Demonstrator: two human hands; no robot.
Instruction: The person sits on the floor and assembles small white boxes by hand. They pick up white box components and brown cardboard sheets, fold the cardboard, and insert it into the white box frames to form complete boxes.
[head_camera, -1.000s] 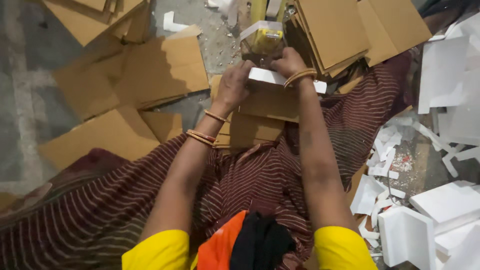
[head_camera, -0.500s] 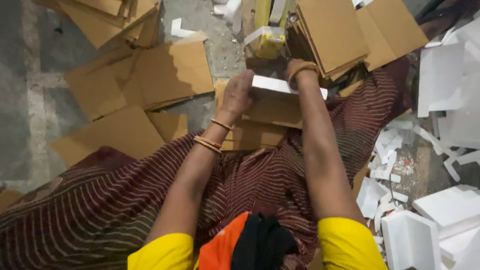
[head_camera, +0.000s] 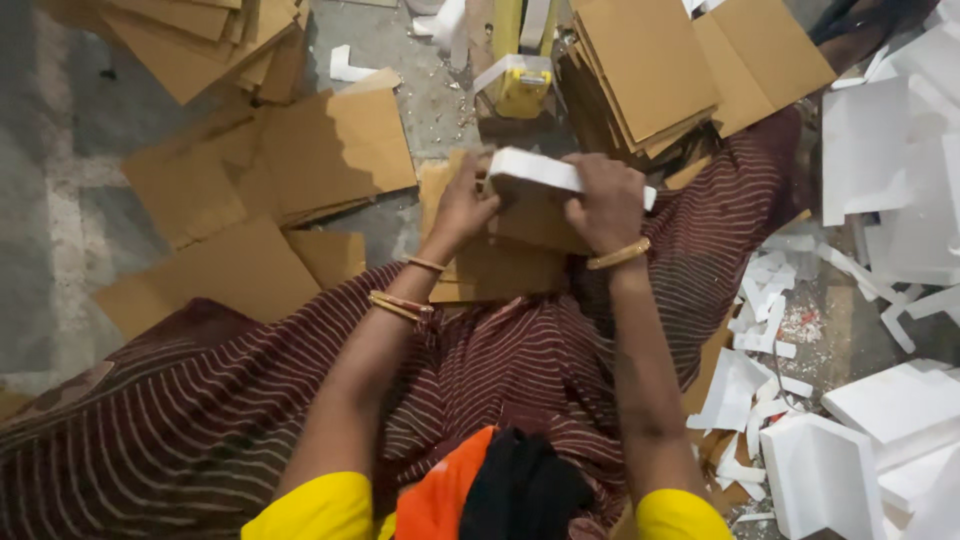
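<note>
Left hand (head_camera: 462, 205): gripping the left end of the white foam piece (head_camera: 535, 170), upper centre of frame.
Right hand (head_camera: 603, 200): fingers curled over the foam's right part.
Beneath: brown cardboard sheet (head_camera: 490, 265) on the striped maroon cloth (head_camera: 520, 350).
Above: yellow tape dispenser (head_camera: 522, 85) on the floor.

Matt white foam block (head_camera: 540, 170), brown cardboard (head_camera: 335, 150)

Around the yellow tape dispenser (head_camera: 522, 88) I see bare floor (head_camera: 400, 40) only to its left; cardboard stacks (head_camera: 650, 70) crowd its right, foam scraps (head_camera: 780, 330) farther right.
</note>
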